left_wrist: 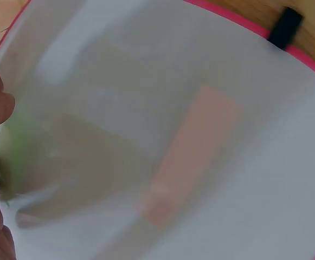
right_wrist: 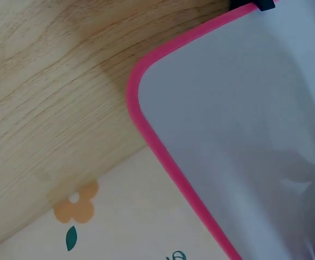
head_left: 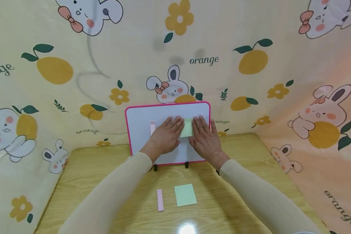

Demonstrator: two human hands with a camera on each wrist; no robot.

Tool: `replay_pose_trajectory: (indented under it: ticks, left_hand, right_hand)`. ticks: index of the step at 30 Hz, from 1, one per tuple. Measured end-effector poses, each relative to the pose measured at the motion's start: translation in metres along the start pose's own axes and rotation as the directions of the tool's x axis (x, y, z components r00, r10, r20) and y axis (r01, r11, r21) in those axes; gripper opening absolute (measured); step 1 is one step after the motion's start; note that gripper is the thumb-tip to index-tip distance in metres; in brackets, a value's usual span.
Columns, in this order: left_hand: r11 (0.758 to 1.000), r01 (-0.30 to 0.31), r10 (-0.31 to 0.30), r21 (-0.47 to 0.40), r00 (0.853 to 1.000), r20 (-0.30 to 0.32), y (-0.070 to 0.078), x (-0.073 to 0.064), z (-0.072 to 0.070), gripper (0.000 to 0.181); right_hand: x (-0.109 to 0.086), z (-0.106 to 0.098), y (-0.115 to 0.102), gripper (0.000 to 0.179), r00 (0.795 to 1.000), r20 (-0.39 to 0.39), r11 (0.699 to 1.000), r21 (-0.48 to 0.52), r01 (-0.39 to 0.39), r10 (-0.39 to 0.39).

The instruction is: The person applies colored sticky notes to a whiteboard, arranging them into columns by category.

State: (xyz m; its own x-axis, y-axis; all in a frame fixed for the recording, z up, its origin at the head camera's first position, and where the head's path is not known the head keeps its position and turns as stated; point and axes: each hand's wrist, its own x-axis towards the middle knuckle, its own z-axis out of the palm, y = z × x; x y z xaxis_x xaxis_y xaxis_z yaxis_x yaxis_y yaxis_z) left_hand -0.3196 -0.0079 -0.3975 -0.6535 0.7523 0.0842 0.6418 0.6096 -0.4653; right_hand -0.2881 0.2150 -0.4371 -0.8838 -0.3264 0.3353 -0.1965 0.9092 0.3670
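Observation:
A whiteboard (head_left: 166, 156) with a pink rim stands propped upright at the back of the table. On it is a pale green square sticky note (head_left: 187, 127), with a hand at either side. My left hand (head_left: 166, 135) lies with straight fingers on the note's left edge. The fingers of my right hand (head_left: 206, 139), also straight, rest along its right edge. Left of my left hand, a narrow pink paper strip (head_left: 152, 127) sticks to the board; the left wrist view shows this strip (left_wrist: 192, 154) whole. The right wrist view shows mostly the board's corner (right_wrist: 211, 103).
On the wooden table (head_left: 99, 182) in front of the board lie another pink strip (head_left: 160, 200) and another green square note (head_left: 185, 195). Black stand feet (head_left: 187, 164) hold the board's lower edge. A printed cloth (head_left: 152, 42) with rabbits and oranges hangs behind and at the sides.

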Motion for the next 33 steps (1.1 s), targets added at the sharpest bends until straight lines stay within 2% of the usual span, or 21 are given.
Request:
replay_pose_trajectory:
  ticks: [3, 6, 9, 12, 14, 18, 21, 26, 29, 33]
  left_hand:
    - [1.000, 0.023, -0.023, 0.013, 0.999, 0.033, -0.007, -0.011, 0.003, 0.079]
    - [1.000, 0.019, -0.019, 0.012, 0.999, 0.038, -0.013, -0.021, 0.008, 0.079]
    - [1.000, 0.007, -0.007, -0.006, 1.000, 0.021, -0.013, -0.026, 0.011, 0.078]
    - [1.000, 0.010, -0.009, -0.017, 1.000, 0.021, -0.012, -0.026, 0.014, 0.079]
    - [1.000, 0.017, -0.016, -0.016, 0.999, 0.028, -0.011, -0.026, 0.015, 0.079]
    - [1.000, 0.018, -0.018, -0.010, 0.999, 0.028, -0.009, -0.024, 0.015, 0.080]
    - [1.000, 0.016, -0.016, -0.001, 1.000, 0.026, -0.009, -0.023, 0.014, 0.081]
    - [1.000, 0.022, -0.022, 0.015, 1.000, 0.003, -0.008, -0.017, 0.011, 0.080]
    - [0.999, 0.017, -0.017, 0.029, 1.000, -0.009, -0.007, -0.010, 0.007, 0.080]
    - [0.998, 0.001, -0.001, 0.055, 1.000, 0.004, -0.005, 0.003, 0.001, 0.080]
  right_hand:
    - [0.001, -0.001, -0.001, 0.079, 1.000, -0.001, 1.000, 0.011, 0.003, -0.003]
    - [0.003, -0.004, -0.004, 0.076, 1.000, -0.020, 1.000, 0.017, 0.019, -0.019]
    - [0.008, -0.006, -0.012, 0.071, 0.994, -0.064, 0.995, 0.030, 0.093, -0.091]
    - [0.016, -0.007, -0.020, 0.069, 0.981, -0.066, 0.982, 0.046, 0.185, -0.182]
    - [0.019, -0.006, -0.021, 0.069, 0.976, -0.067, 0.977, 0.050, 0.209, -0.206]
    - [0.014, -0.002, -0.010, 0.072, 0.993, -0.033, 0.993, 0.033, 0.113, -0.112]
    - [0.009, 0.001, -0.003, 0.075, 0.998, -0.019, 0.998, 0.019, 0.053, -0.053]
    - [0.007, 0.001, -0.008, 0.077, 0.998, -0.030, 0.996, 0.058, 0.064, -0.062]
    - [0.007, 0.002, -0.010, 0.078, 0.998, -0.024, 0.998, 0.045, 0.052, -0.050]
    - [0.004, 0.006, -0.009, 0.078, 0.999, -0.022, 0.999, 0.024, 0.045, -0.045]
